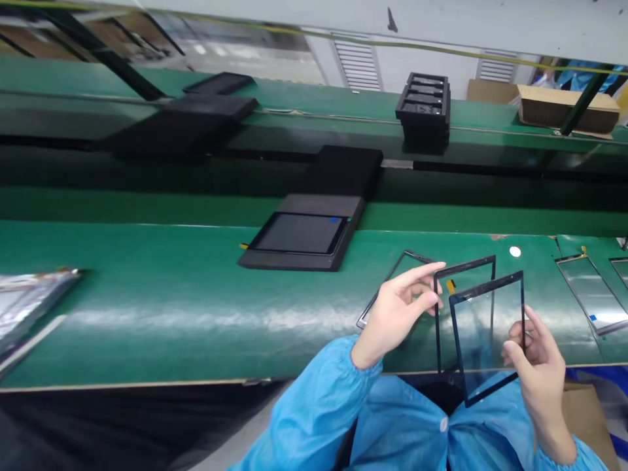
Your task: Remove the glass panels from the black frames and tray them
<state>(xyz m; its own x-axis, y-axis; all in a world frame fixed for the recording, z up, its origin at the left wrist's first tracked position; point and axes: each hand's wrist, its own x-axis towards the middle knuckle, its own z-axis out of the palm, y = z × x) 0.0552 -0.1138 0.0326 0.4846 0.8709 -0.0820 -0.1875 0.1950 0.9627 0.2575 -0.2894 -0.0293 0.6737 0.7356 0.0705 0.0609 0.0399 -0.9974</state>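
Two clear glass touch panels with black borders are held up above the bench's front edge. My left hand [400,311] pinches the rear panel [438,340] by its upper left edge. Nearer to me, the front panel [485,340] is gripped along its right edge by my right hand [540,363], fingers behind and thumb in front. The front panel overlaps much of the rear one. A small yellow flex tab [451,286] shows between them. Under my left hand another black-framed panel [409,256] lies on the green bench, partly hidden.
A dark foam tray [289,261] holds a screen [301,233] left of my hands. More glass panels [596,294] lie on the right. Silvery wrapped pieces [34,301] sit far left. Stacked black trays [424,108] and a cardboard box [564,108] stand at the back.
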